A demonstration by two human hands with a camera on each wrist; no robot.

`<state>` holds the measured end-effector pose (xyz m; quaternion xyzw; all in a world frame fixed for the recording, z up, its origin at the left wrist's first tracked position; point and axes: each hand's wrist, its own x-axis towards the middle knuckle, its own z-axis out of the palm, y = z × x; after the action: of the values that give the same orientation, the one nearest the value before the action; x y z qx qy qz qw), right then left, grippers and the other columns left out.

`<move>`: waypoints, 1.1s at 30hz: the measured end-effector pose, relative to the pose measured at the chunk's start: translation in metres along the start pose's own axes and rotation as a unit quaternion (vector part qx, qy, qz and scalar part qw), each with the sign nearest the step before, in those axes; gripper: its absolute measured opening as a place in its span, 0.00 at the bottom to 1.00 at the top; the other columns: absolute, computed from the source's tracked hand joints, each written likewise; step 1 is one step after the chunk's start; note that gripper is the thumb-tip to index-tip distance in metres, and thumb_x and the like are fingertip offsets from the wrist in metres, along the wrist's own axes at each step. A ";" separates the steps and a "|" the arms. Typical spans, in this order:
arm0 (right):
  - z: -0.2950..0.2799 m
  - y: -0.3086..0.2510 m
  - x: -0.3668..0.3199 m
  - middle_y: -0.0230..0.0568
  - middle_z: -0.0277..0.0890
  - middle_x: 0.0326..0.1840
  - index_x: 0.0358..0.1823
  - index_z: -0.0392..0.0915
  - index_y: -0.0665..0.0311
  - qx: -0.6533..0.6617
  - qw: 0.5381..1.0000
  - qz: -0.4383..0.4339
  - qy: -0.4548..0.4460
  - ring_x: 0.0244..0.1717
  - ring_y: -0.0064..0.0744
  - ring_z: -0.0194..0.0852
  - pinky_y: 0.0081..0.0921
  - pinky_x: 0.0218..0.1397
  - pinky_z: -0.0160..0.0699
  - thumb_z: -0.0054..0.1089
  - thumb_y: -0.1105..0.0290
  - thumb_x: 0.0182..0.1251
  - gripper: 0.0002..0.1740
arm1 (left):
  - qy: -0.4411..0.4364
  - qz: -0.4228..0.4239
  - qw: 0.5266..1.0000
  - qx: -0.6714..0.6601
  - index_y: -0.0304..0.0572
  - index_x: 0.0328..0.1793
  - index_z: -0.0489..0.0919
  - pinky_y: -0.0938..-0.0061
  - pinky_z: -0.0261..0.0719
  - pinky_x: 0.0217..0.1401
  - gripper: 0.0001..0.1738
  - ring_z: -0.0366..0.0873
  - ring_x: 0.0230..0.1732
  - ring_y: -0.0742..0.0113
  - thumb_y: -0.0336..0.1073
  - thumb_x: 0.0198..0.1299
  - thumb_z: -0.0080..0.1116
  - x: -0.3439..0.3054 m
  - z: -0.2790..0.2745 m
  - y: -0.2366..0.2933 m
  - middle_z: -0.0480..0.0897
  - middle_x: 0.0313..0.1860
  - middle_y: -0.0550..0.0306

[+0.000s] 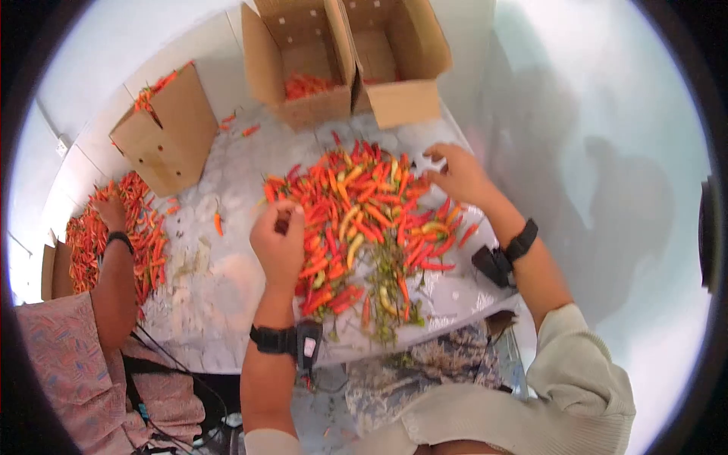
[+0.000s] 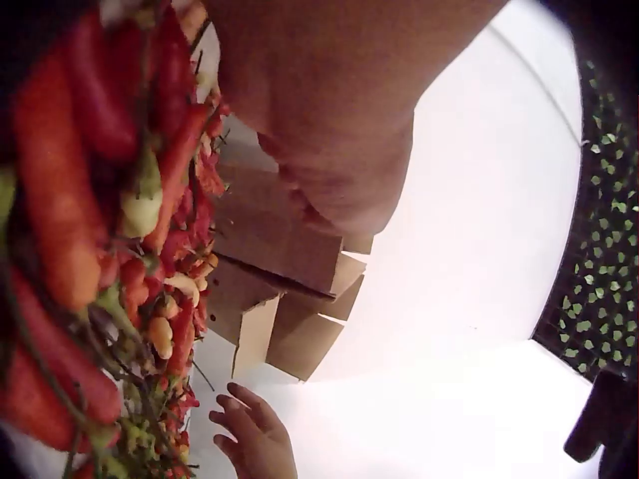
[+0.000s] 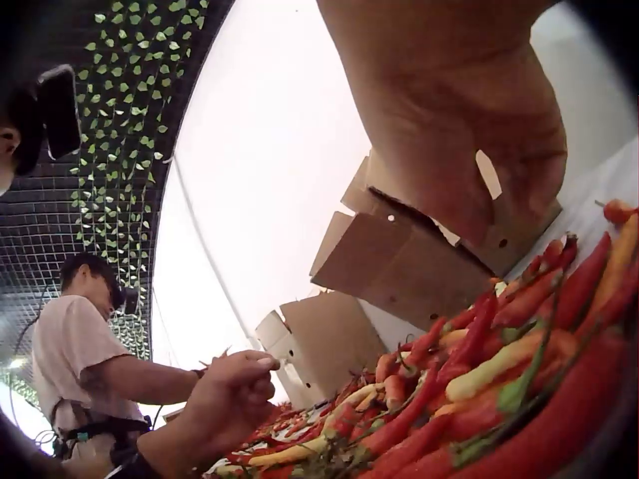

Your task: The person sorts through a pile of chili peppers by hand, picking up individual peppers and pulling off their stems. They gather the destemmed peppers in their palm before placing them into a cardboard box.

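Note:
A broad heap of red, orange and pale yellow chili peppers (image 1: 364,205) lies on the table between my hands. Above its left edge is my left hand (image 1: 277,243), fingers curled in and thumb against the index finger in the right wrist view; no pepper shows in its grasp. My right hand (image 1: 460,176) hovers over the heap's far right side. Its fingers are loosely bent and spread apart in the left wrist view, with nothing between them. Green stems (image 1: 387,284) and small leaves gather at the near side of the heap.
Two open cardboard boxes (image 1: 398,102) with chilies inside stand at the far edge. Another carton (image 1: 171,140) tilts at the left, beside a second chili pile (image 1: 152,243) where another person's hand (image 1: 110,212) works. A wall (image 1: 607,189) runs along the right. Cables (image 1: 171,353) hang at the near left.

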<state>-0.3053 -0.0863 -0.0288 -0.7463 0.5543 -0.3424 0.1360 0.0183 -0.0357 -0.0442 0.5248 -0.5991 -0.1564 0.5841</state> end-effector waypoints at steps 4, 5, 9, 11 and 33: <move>0.027 -0.005 0.007 0.52 0.76 0.45 0.53 0.75 0.64 -0.049 0.997 -0.060 0.001 0.44 0.48 0.77 0.37 0.51 0.76 0.60 0.72 0.57 0.20 | -0.003 -0.002 0.999 -0.053 0.37 0.35 0.80 0.84 0.67 0.28 0.04 0.69 0.24 0.82 0.30 0.59 0.62 0.000 0.004 -0.005 0.75 0.23 0.67; 0.034 -0.005 0.012 0.52 0.77 0.46 0.54 0.75 0.65 -0.067 0.994 -0.091 0.010 0.46 0.48 0.76 0.37 0.53 0.75 0.59 0.75 0.57 0.21 | -0.006 -0.002 0.999 -0.044 0.38 0.36 0.80 0.84 0.67 0.28 0.04 0.68 0.24 0.82 0.30 0.59 0.62 0.001 0.005 -0.008 0.75 0.23 0.68; 0.054 -0.022 0.006 0.54 0.76 0.51 0.55 0.75 0.65 -0.013 0.996 -0.076 -0.043 0.53 0.52 0.73 0.39 0.57 0.73 0.55 0.77 0.58 0.21 | -0.043 -0.033 0.998 -0.028 0.36 0.40 0.80 0.86 0.66 0.31 0.04 0.69 0.27 0.83 0.29 0.61 0.60 0.001 0.003 -0.009 0.77 0.27 0.67; 0.054 -0.021 0.002 0.53 0.78 0.47 0.51 0.77 0.66 0.011 0.988 -0.152 -0.038 0.51 0.50 0.75 0.39 0.54 0.74 0.56 0.76 0.57 0.18 | -0.032 -0.027 0.998 -0.040 0.37 0.38 0.80 0.87 0.64 0.27 0.04 0.67 0.24 0.85 0.29 0.60 0.61 0.000 0.005 -0.005 0.75 0.24 0.69; 0.049 -0.055 -0.024 0.43 0.74 0.49 0.40 0.78 0.65 -0.006 0.975 -0.199 -0.098 0.54 0.47 0.70 0.38 0.55 0.70 0.59 0.80 0.49 0.14 | -0.039 -0.033 0.996 -0.070 0.37 0.40 0.79 0.88 0.59 0.25 0.03 0.63 0.22 0.86 0.27 0.61 0.60 -0.003 0.005 0.014 0.73 0.24 0.70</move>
<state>-0.2366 -0.0536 -0.0414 -0.8724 0.3808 -0.2842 0.1143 0.0066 -0.0301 -0.0355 0.4957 -0.5918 -0.2373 0.5897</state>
